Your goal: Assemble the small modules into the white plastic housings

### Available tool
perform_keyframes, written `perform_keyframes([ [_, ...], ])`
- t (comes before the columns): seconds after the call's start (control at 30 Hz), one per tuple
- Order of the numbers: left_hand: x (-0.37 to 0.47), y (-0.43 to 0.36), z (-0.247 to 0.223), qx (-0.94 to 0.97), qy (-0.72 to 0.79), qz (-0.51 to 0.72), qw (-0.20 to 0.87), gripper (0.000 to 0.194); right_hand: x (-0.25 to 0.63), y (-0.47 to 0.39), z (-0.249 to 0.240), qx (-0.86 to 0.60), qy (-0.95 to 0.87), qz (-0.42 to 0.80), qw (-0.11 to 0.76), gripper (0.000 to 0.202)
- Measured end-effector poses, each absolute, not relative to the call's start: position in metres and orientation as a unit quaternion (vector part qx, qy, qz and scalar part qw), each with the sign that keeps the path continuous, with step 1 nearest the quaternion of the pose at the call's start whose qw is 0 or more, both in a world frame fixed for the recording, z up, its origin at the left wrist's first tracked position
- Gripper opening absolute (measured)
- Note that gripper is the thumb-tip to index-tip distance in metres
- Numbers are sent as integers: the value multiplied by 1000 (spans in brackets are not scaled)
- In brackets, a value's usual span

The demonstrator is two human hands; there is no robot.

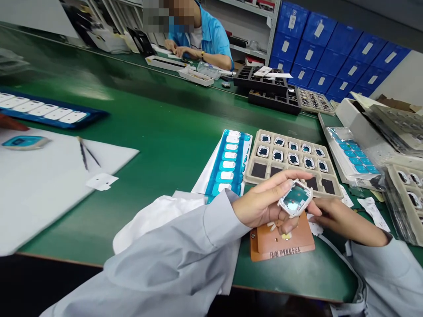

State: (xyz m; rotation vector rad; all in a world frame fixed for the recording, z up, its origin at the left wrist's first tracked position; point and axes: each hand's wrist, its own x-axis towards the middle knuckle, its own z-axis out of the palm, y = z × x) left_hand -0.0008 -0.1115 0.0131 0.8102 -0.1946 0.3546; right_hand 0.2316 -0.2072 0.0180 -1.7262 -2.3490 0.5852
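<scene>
"Where's the white watch-style housing [295,199]?"

"Head view, toward four o'clock. The left hand [261,200] grasps it by the rim, probably sparing the glossy face."

"The right hand [333,215]?"

"Just beside it; its fingers are partly hidden, so their grip can't be told."

"And around it?"

"On the desk [165,132], a pocketed tray [254,156] at twelve keeps similar housings [293,159] apart; an orange fixture [264,244] lies at seven."

A green workbench [158,127], parts tray [269,170] and blue bins [340,36] suggest a workshop.
</scene>
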Motion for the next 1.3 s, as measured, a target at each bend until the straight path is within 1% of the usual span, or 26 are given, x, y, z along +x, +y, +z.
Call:
perform_keyframes([
  [0.17,-2,-113,12,397,-48,159,903,34,239,-211,11,-578,-784,196,116,11],
  [0.33,-3,-110,14,444,-9,138,885,58,234,-213,8,-566,-790,206,114,15],
  [0.47,-6,-110,18,512,49,108,851,58,230,-216,11,-557,-799,179,139,15],
  [0.53,-7,-111,21,537,54,109,835,59,226,-219,17,-559,-795,136,189,13],
  [0.6,-7,-113,22,558,49,113,820,59,216,-222,22,-528,-789,68,305,9],
  [0.67,-6,-114,22,577,41,110,808,58,201,-223,26,-446,-785,9,431,19],
  [0.7,-5,-115,22,590,41,106,799,59,194,-224,27,-404,-792,1,458,23],
  [0.8,-4,-118,19,640,40,120,758,62,175,-223,27,-342,-832,35,435,19],
  [0.87,-3,-122,17,644,23,155,749,55,172,-222,25,-349,-825,59,442,16],
  [0.97,-2,-127,16,597,-8,225,770,32,177,-225,21,-402,-760,91,503,12],
  [1.07,0,-129,17,595,-13,304,744,17,182,-228,17,-424,-706,126,553,10],
  [1.17,1,-129,19,615,-5,342,710,9,181,-231,15,-416,-699,157,560,12],
  [1.3,0,-128,20,639,8,359,680,6,177,-235,18,-407,-701,169,561,16],
])
